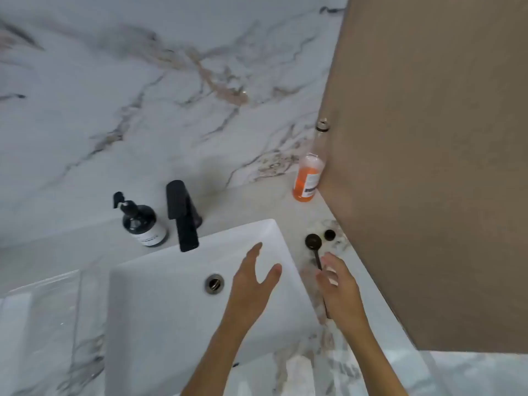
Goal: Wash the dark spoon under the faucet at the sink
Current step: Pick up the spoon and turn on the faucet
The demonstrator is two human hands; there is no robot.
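The dark spoon (314, 248) lies on the marble worktop (288, 204) just right of the sink (160, 304), its bowl beyond the right hand (340, 287), whose curled fingers are at the handle; whether they grip it, I cannot tell. The left hand (253, 284) hovers spread over the basin, the black faucet (183, 215) beyond it.

We saw a pale marble-veined bench (288, 207) carrying a white rectangular sink basin (160, 310). Behind the basin stood a matte black faucet (183, 215) and a dark pump soap bottle (141, 224). Right of the basin lay a dark long-handled spoon (314, 247), a small black cap (330, 234) and an orange liquid bottle (307, 178).
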